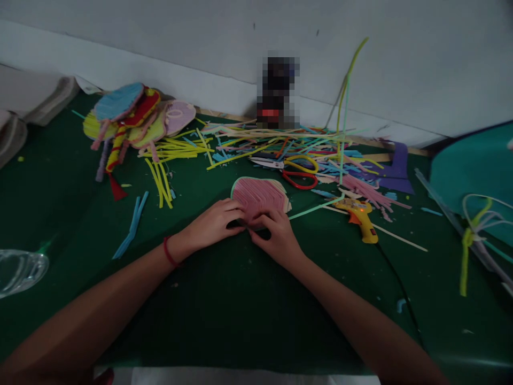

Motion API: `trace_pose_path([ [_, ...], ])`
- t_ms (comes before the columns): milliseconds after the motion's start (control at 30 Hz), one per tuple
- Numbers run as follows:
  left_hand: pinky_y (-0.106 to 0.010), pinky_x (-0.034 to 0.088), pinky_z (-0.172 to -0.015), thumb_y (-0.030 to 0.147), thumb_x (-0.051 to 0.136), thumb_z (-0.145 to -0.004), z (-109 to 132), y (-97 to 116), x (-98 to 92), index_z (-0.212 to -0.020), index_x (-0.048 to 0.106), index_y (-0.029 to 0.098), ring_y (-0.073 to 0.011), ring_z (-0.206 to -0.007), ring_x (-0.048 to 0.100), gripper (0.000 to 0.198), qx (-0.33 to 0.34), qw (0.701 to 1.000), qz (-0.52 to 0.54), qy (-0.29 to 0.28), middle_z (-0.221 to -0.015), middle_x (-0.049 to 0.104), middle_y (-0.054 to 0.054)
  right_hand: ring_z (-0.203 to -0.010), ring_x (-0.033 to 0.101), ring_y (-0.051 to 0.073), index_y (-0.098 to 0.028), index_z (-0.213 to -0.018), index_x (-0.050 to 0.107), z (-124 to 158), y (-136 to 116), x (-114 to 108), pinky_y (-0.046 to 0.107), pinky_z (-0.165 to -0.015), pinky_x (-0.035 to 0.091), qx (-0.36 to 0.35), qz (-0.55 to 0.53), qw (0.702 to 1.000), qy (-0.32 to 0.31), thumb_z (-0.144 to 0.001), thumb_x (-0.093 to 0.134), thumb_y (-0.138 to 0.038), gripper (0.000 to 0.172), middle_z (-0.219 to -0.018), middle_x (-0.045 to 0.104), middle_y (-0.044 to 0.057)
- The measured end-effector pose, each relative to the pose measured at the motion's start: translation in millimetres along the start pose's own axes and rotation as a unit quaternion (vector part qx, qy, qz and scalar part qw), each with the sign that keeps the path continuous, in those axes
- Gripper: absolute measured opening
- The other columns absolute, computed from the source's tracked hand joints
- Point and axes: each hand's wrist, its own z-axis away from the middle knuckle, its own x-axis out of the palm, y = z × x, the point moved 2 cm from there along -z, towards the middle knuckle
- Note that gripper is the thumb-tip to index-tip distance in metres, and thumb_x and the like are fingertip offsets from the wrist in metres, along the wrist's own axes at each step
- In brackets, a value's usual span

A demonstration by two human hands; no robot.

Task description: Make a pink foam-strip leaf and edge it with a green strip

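A pink ribbed piece (260,197) with a pale green edge lies on the green table (208,310) in front of me. My left hand (218,222) pinches its near left edge, thumb and fingers close together. On the near right edge, my right hand (274,232) grips the same piece, its fingertips almost meeting those of the left. A light green strip (315,208) runs from the piece's right side toward the yellow glue gun (363,219), which lies to the right with a lit orange light. What the fingertips cover is hidden.
Scissors (298,170) with red and yellow handles lie beyond the piece, beside a heap of coloured strips (256,139). Finished fan-like pieces (120,101) are stacked at back left. Blue strips (132,227), a clear plastic object (22,271) and the gun's black cord (396,278) lie around.
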Motion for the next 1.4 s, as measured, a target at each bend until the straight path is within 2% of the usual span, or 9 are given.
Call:
trace_pose_path([
  [900,-0.038,0.044,-0.090,0.025,0.058,-0.089,-0.3,5.3,2.3,-0.096,0.063,0.017,-0.0206,-0.099,0.054,0.011,-0.018,1.000,-0.016,0.003,-0.105,0.061,-0.006,-0.097,0.060,0.024,-0.023,-0.087,0.065,1.1,0.0,1.9,0.041,-0.085,0.045,0.000,0.008,1.000,0.007,-0.080,0.063,-0.018,0.009,-0.099,0.064,0.006],
  [1200,-0.035,0.044,-0.089,0.025,0.061,-0.088,-0.5,1.9,0.2,-0.097,0.063,0.019,-0.0203,-0.103,0.053,0.011,-0.014,1.000,0.022,-0.003,-0.107,0.060,-0.006,-0.097,0.060,0.024,-0.022,-0.086,0.065,1.0,0.2,2.1,0.041,-0.085,0.045,-0.003,0.009,1.000,0.009,-0.079,0.064,-0.018,0.008,-0.098,0.064,0.006],
  [1400,-0.037,0.044,-0.091,0.028,0.059,-0.089,0.0,1.6,1.4,-0.097,0.064,0.019,-0.0204,-0.102,0.054,0.013,-0.020,1.000,0.016,0.001,-0.107,0.060,-0.006,-0.097,0.060,0.024,-0.023,-0.086,0.064,1.3,1.0,2.6,0.041,-0.084,0.045,0.000,0.005,1.000,0.009,-0.080,0.064,-0.018,0.008,-0.098,0.065,0.006],
])
